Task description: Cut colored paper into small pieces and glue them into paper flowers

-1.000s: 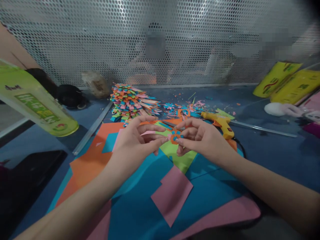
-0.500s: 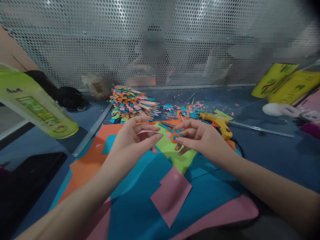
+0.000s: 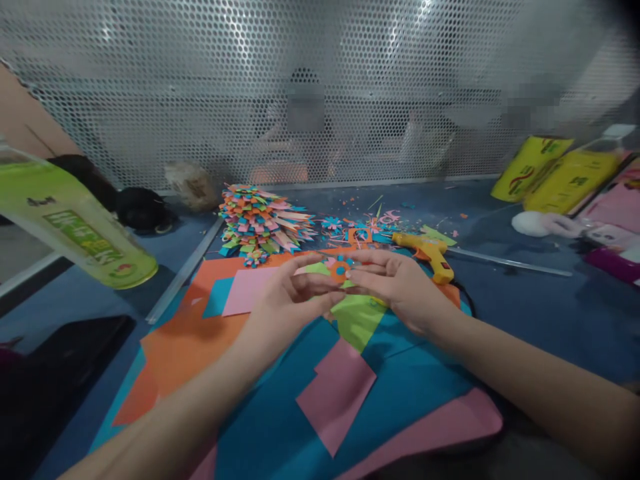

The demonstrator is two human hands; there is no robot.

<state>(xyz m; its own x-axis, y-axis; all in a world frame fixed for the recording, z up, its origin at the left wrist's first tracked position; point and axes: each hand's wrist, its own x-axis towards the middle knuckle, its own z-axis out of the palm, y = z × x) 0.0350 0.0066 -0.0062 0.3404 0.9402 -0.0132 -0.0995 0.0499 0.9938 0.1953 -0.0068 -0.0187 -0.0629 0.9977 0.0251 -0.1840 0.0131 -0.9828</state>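
Above the coloured paper sheets, my right hand (image 3: 403, 287) pinches a small paper flower (image 3: 341, 270), orange with a blue centre. The right thumb rests on the flower's right side. My left hand (image 3: 295, 287) is close on the other side, its fingers curved and apart, the fingertips beside the flower and near the right fingers. Whether the left fingertips touch it I cannot tell. Beneath the hands lie a lime green sheet (image 3: 357, 320), a blue sheet (image 3: 260, 413) and a pink piece (image 3: 337, 397). A pink rectangle (image 3: 247, 291) shows left of the left hand.
A layered, multicoloured paper cone (image 3: 263, 220) stands at the back. Paper scraps (image 3: 373, 223) and a yellow hot glue gun (image 3: 430, 253) lie to its right. A green bottle (image 3: 80, 223) stands left, beside a clear stick (image 3: 185, 270). A perforated metal screen (image 3: 210, 93) rises behind.
My left hand has moved right, up to the flower and my right hand. The flower now faces me, showing its blue centre. The view has shifted slightly.
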